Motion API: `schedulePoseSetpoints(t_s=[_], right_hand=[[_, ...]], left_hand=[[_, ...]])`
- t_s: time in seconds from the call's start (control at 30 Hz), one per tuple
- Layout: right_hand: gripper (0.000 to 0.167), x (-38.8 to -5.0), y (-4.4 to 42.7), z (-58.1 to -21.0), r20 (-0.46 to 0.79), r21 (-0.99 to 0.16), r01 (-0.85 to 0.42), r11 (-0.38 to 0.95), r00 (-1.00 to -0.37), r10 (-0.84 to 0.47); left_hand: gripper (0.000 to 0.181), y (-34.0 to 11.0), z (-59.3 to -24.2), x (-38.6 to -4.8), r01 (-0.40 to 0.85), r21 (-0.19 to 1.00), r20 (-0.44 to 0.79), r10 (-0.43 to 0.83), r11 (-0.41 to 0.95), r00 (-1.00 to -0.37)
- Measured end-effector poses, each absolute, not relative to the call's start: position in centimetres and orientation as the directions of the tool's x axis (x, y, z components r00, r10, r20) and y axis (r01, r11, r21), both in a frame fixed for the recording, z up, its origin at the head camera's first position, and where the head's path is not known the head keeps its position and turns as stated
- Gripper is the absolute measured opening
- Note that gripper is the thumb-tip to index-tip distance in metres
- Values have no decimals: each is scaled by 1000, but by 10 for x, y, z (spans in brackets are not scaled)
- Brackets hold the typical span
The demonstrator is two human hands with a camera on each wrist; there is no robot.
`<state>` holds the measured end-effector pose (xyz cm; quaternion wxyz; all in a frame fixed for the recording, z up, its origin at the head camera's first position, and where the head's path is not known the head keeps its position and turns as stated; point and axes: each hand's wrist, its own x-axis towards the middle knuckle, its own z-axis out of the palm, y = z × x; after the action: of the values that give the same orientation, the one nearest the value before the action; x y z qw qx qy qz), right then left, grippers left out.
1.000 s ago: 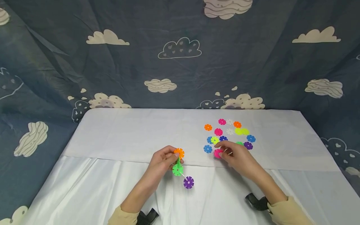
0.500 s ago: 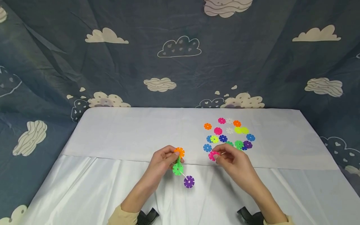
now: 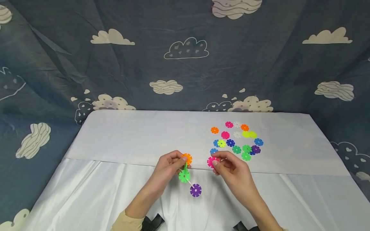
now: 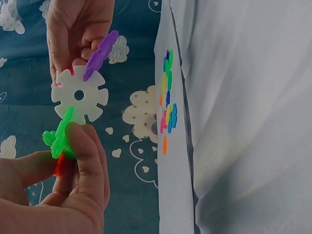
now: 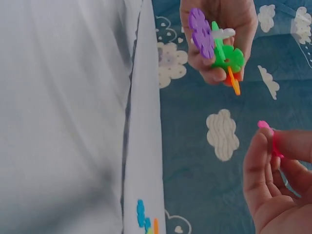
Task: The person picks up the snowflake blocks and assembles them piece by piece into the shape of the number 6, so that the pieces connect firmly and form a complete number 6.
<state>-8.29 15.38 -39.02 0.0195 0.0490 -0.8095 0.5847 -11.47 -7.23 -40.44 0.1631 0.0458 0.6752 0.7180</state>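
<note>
My left hand (image 3: 167, 168) pinches a chain of interlocking notched discs between thumb and fingers. The chain has an orange disc (image 3: 188, 158) at its top, green discs (image 3: 184, 176) below, a white disc (image 4: 79, 92) seen face-on in the left wrist view, and a purple disc (image 3: 195, 190) at the far end. To the right, my right hand (image 3: 234, 166) pinches a single pink disc (image 3: 212, 162) by its edge. A gap separates the pink disc from the chain. Both hands are raised above the white cloth.
Loose notched discs in several colours lie on the white cloth (image 3: 138, 138) beyond my right hand, among them a purple disc (image 3: 255, 149), a yellow disc (image 3: 221, 143) and an orange disc (image 3: 214, 130). A dark cloud-patterned curtain (image 3: 185, 70) hangs behind the table.
My right hand has lifted the pink disc away from the loose discs and brought it left, closer to the chain. My left hand has stayed nearly still.
</note>
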Motion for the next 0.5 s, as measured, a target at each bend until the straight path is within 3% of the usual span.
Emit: schedulePoseSetpoints(t_s=[0.5], right_hand=[[20, -85, 146, -403, 137, -974, -144, 175, -989, -48]], left_hand=[[19, -68, -404, -111, -196, 980, -176, 357, -21, -917]])
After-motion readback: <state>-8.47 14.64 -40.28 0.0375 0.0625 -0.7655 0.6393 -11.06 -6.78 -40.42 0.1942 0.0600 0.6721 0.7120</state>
